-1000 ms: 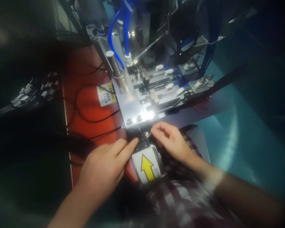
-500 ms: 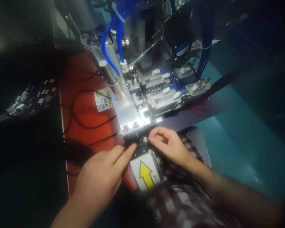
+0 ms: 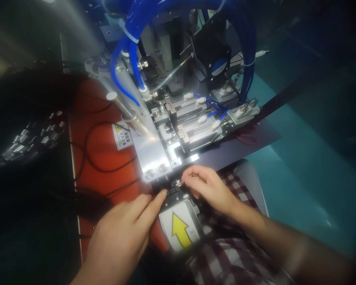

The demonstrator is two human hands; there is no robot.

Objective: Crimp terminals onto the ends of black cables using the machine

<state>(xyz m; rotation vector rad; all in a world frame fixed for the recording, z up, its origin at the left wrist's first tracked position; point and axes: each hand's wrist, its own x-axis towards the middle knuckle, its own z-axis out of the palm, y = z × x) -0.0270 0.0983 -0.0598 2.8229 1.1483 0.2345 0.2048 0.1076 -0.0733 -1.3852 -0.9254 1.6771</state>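
My right hand pinches thin coloured wires between thumb and fingertips, just in front of the machine's metal plate. A small pale piece sits by the wires; its details are too small to make out. My left hand is closed, its fingertips at a thin black cable that leads toward the wires. Both hands work over a black fixture at the machine's front. Below it lies a white plate with a yellow arrow.
Behind the hands stands a machine with pneumatic cylinders and thick blue hoses. An orange-red surface with black cables lies at left. Several shiny metal-ended pieces lie farther left. Checked cloth covers my lap.
The camera view has shifted, so the machine appears lower and a little to the left. Both hands keep nearly the same hold beside the fixture.
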